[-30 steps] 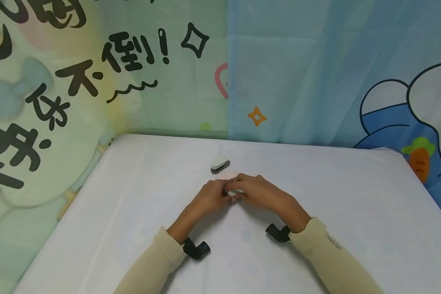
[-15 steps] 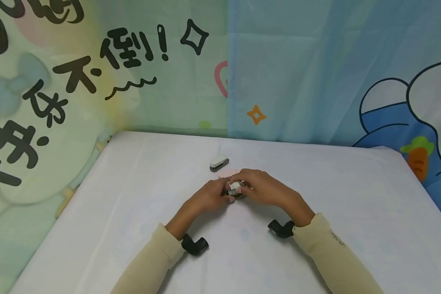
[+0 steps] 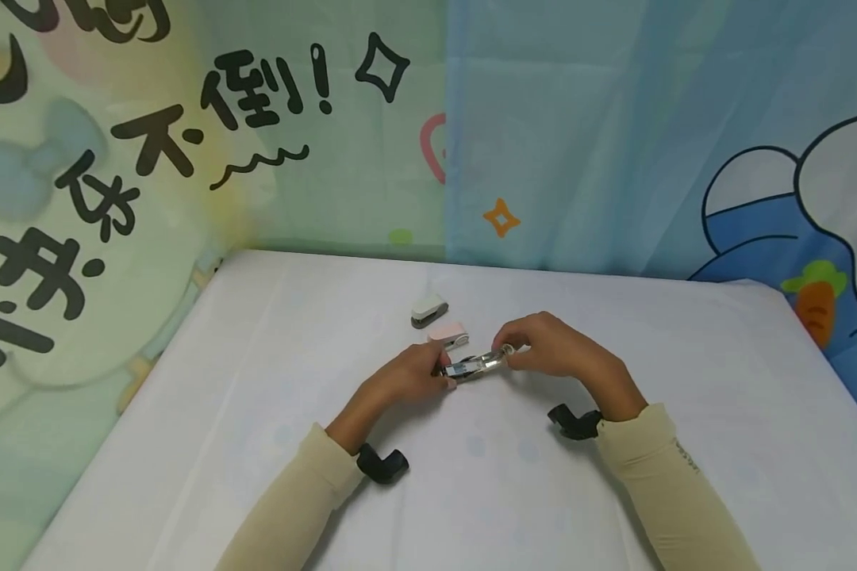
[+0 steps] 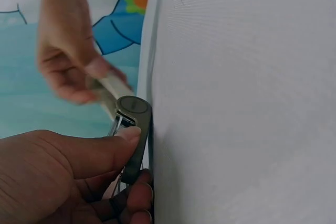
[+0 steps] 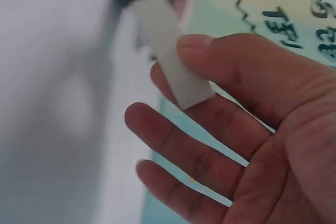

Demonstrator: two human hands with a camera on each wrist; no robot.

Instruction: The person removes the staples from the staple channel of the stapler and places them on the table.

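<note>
An opened-up stapler (image 3: 474, 365), grey below with a white top cover (image 5: 173, 59), is held between both hands just above the white table. My left hand (image 3: 407, 377) grips the grey body (image 4: 138, 142) between thumb and fingers, near its pivot in the left wrist view. The white cover is swung back, away from the metal staple channel. My right hand (image 3: 560, 349) pinches that cover between thumb and index finger, its other fingers spread loosely. Right behind the left hand lies a pink stapler (image 3: 451, 335), partly covered by it.
Farther back on the table (image 3: 314, 317) a white and grey stapler (image 3: 429, 311) lies closed. Printed curtains (image 3: 564, 143) hang behind the table and along its left side. Black wrist cameras (image 3: 382, 465) sit at both cuffs.
My right hand has moved right and drawn the white cover back, so the stapler is now spread out. The left hand stays nearly in place; the pink stapler has come into clearer view.
</note>
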